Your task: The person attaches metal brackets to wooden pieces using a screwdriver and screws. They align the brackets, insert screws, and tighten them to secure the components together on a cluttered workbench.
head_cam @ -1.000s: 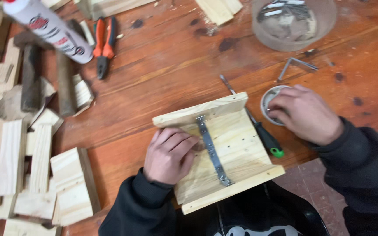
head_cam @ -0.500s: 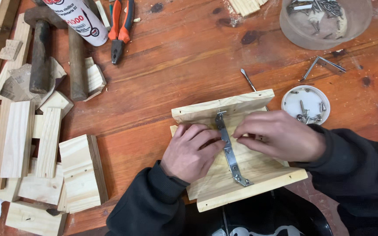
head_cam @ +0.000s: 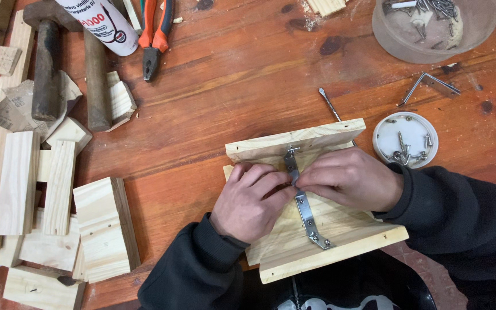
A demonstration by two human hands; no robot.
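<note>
Reddish wood bench [head_cam: 213, 86], offcuts at left. Head view: left hand [head_cam: 251, 201] and right hand [head_cam: 348, 178] meet, fingertips pinched on something too small to see at the metal strap [head_cam: 305, 209], mid-board [head_cam: 317, 241]. It may slip; loose strap could shift.

The bracket [head_cam: 302, 201] is bright, smooth metal. Under it, the box [head_cam: 317, 241] is pale raw wood, matt, with visible grain. Around the box, the table [head_cam: 231, 74] is reddish wood, slightly glossy and scratched. Right of the box, a white plastic lid [head_cam: 405, 138] holds shiny metal screws.
</note>
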